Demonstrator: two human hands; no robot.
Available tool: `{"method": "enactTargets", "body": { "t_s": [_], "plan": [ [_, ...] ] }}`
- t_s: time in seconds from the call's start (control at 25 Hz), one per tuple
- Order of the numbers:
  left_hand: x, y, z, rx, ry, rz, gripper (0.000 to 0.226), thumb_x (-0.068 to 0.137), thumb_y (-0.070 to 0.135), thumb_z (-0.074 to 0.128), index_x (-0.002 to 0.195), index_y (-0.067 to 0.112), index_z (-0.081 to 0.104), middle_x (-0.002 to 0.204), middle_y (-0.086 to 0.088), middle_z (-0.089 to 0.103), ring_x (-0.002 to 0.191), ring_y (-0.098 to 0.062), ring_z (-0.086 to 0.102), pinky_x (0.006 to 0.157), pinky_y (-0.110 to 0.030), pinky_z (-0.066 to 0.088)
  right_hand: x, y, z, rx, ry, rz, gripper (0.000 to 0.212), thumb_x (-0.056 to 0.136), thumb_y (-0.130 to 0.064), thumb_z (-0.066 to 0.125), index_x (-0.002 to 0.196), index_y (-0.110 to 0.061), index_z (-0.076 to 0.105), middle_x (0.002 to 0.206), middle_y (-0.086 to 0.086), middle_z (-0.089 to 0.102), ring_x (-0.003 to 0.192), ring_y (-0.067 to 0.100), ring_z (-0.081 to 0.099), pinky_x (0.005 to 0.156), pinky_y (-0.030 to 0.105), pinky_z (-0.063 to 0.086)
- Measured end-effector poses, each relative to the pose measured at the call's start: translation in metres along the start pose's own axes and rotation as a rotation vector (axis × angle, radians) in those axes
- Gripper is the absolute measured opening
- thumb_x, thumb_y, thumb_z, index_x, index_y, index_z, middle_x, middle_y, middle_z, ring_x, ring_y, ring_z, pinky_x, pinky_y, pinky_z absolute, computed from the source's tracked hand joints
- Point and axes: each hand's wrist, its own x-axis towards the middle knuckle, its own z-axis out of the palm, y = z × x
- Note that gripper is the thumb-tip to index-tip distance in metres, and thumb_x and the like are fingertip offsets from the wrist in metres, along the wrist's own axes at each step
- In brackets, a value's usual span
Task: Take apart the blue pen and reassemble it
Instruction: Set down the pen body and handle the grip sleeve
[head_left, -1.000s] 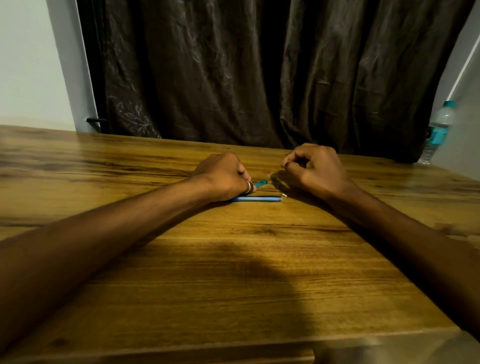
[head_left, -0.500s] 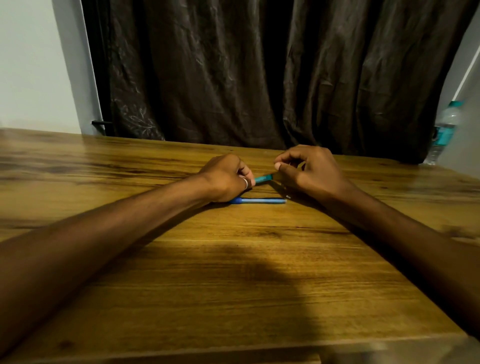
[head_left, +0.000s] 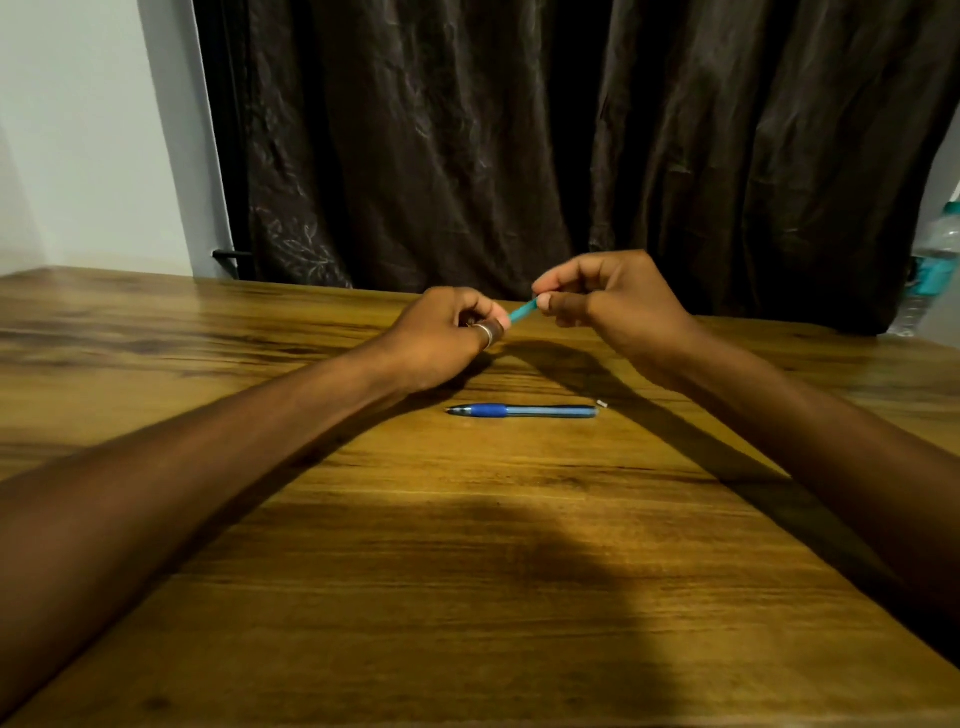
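Blue pen (head_left: 521, 411) flat on wooden table (head_left: 467, 571), tip pointing left, near side of both hands, touching neither. Dark curtain (head_left: 519, 145) across far edge, water bottle (head_left: 932, 265) far right. Left hand (head_left: 447, 332), ring on one finger, pinched shut on teal pen piece (head_left: 522, 309); right hand (head_left: 608, 296) clamped on its other end, held above table. Tiny white bit (head_left: 602, 403) just right of pen's end.
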Motion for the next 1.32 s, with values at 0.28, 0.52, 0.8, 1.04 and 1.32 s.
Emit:
{"method": "enactTargets", "body": {
  "t_s": [0.28,0.52,0.8,1.04,1.32],
  "plan": [
    [-0.007,-0.008,-0.002,-0.051,-0.014,0.049,0.014,0.095,0.017,0.065,0.105,0.021,0.074,0.099,0.007,0.074,0.088,0.003,0.067,0.071,-0.004,0.05,-0.008,0.006,0.007,0.209,0.001,0.148,0.015,0.084,0.003,0.073,0.093,-0.008,0.074,0.09,0.012,0.075,0.084,0.015,0.072,0.076,0.022,0.06],
    [-0.009,-0.009,0.001,-0.102,0.009,0.036,0.013,0.095,0.017,0.066,0.105,0.019,0.074,0.099,0.003,0.074,0.094,-0.008,0.068,0.082,-0.019,0.053,-0.008,0.007,0.005,0.214,0.0,0.149,0.016,0.085,0.003,0.072,0.092,-0.01,0.074,0.089,0.009,0.076,0.08,0.011,0.075,0.073,0.019,0.059],
    [-0.004,-0.016,-0.001,-0.179,0.085,-0.029,0.012,0.095,0.015,0.064,0.101,0.019,0.074,0.098,0.009,0.071,0.082,0.008,0.064,0.065,-0.003,0.047,-0.001,0.01,-0.003,0.087,0.091,0.095,0.014,0.087,0.0,0.072,0.09,-0.014,0.073,0.087,0.008,0.075,0.077,0.008,0.071,0.069,0.016,0.057],
    [-0.002,-0.019,0.0,-0.195,0.103,-0.02,0.012,0.095,0.017,0.065,0.093,0.026,0.072,0.091,0.014,0.069,0.067,0.022,0.059,0.057,0.001,0.042,-0.01,0.017,0.008,-0.553,-0.265,-0.108,0.018,0.085,-0.005,0.074,0.099,-0.017,0.073,0.082,-0.004,0.076,0.078,-0.003,0.07,0.07,0.013,0.056],
    [0.0,-0.02,0.0,-0.193,0.096,-0.001,0.012,0.096,0.014,0.064,0.097,0.022,0.073,0.094,0.013,0.069,0.068,0.023,0.058,0.057,0.001,0.041,-0.01,0.018,0.009,-0.548,-0.302,-0.121,0.021,0.084,-0.011,0.078,0.102,-0.019,0.072,0.087,-0.006,0.076,0.081,-0.004,0.071,0.075,0.02,0.059]
  ]
}}
